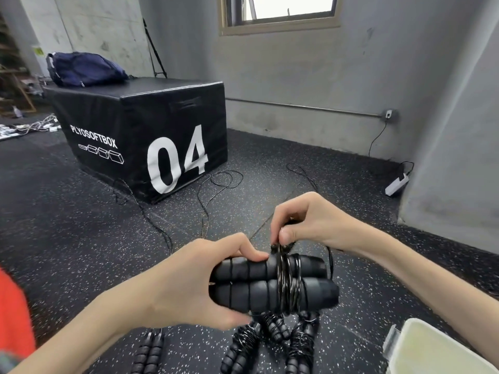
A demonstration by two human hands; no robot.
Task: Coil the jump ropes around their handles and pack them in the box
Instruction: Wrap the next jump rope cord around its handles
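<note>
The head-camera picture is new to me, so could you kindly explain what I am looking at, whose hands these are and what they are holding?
There is no machine here: a person wears one wide-angle camera on the head, looking forward and down, so you see their own two bare arms. The left hand grips a pair of black jump rope handles held side by side. The right hand pinches the thin black rope just above them, where several turns already go around both handles. On the speckled floor below the hands lie other jump ropes, some already coiled. More loose rope trails across the floor towards a large black box marked 04, which carries a dark blue bag. At the bottom right corner is part of a pale container, possibly the packing box.
</note>
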